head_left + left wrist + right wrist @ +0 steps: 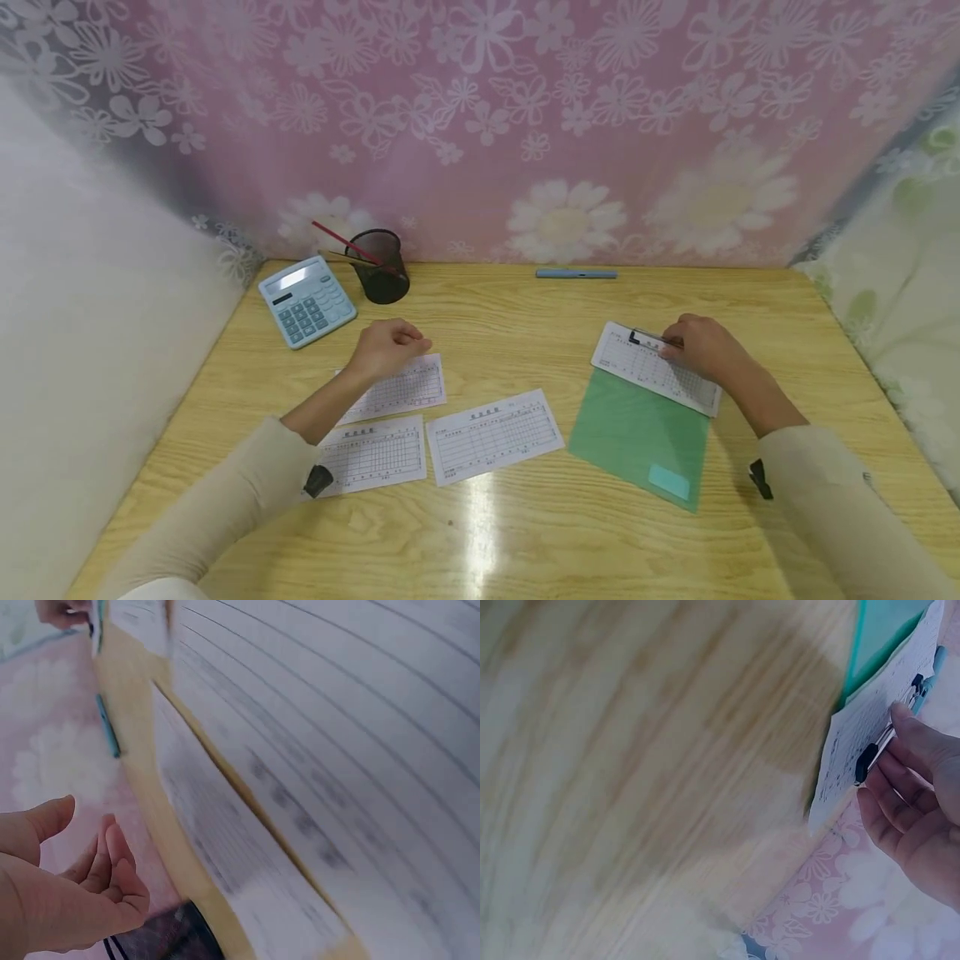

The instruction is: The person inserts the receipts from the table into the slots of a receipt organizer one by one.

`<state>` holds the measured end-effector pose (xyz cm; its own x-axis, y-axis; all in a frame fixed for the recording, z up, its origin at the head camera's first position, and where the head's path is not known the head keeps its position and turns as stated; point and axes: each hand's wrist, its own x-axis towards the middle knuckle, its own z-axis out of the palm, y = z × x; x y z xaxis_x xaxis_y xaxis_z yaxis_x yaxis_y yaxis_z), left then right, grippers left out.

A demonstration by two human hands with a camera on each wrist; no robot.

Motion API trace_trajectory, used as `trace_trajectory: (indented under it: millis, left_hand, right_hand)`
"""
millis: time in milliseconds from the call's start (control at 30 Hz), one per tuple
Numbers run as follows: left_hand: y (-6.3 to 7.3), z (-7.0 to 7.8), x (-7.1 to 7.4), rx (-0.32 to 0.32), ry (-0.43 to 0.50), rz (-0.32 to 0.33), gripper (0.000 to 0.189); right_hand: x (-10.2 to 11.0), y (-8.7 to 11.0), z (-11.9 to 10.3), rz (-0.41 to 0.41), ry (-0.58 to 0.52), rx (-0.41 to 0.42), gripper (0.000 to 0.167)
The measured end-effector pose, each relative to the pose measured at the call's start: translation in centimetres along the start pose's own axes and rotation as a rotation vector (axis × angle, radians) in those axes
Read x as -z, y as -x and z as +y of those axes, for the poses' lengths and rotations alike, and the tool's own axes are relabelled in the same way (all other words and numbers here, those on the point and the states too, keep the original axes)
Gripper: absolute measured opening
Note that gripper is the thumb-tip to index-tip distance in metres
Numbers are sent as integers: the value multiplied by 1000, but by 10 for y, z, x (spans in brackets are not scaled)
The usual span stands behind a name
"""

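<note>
My right hand (708,348) is at the top of a translucent green clipboard (637,425). In the right wrist view its thumb and fingers pinch the metal clip with black ends (866,761). A printed form slip (626,352) lies across the clipboard's upper part, under the clip. My left hand (384,350) hovers with loosely bent fingers and holds nothing. Beneath it is a printed slip with pinkish edges (420,383), partly hidden by the hand and forearm. Two more printed slips, one at left (382,454) and one in the middle (495,437), lie flat on the table.
A light blue calculator (307,302) and a black mesh pen cup (384,279) with a red stick in it stand at the back left. Near the back edge lies a blue pen (576,273). A flowered pink curtain (465,150) hangs behind the wooden table (525,533).
</note>
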<state>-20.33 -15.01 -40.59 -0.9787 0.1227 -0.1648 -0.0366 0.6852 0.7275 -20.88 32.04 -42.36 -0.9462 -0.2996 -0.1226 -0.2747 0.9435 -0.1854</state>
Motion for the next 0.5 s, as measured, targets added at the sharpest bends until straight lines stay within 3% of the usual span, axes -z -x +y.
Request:
trace_trajectory:
  millis: [133, 300, 500]
  left_hand:
    - [9, -31, 21, 61, -48, 40, 40]
    - [20, -63, 42, 127, -83, 27, 53]
    - [31, -81, 54, 157, -177, -32, 65]
  right_hand:
    - [2, -2, 1, -18, -7, -7, 29]
    - [3, -1, 1, -34, -13, -1, 31]
    - [0, 1, 1, -33, -28, 2, 32]
